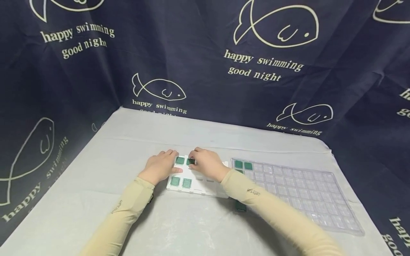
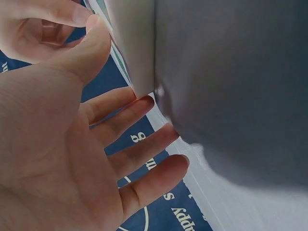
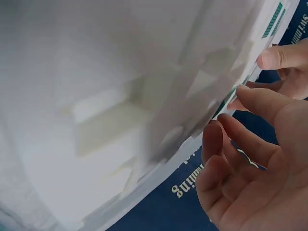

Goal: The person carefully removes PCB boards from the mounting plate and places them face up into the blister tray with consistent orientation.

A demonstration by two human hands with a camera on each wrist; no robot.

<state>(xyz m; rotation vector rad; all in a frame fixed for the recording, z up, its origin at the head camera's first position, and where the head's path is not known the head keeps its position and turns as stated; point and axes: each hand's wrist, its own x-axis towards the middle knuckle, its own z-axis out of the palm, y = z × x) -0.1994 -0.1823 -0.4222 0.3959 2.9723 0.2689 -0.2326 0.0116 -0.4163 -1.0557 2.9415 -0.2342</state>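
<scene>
Right hand [image 1: 206, 163] is pinching a green square [image 1: 190, 161], straight-fingered left hand [image 1: 160, 165] steadying the white tray [image 1: 208, 187]. Keeping both pieces level is probably helping.

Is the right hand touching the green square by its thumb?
Touching. The head view shows the green square pinched in the right hand at the white tray.

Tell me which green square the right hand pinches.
The second square from left, far row of the white board; the right hand pinches only this.
</scene>
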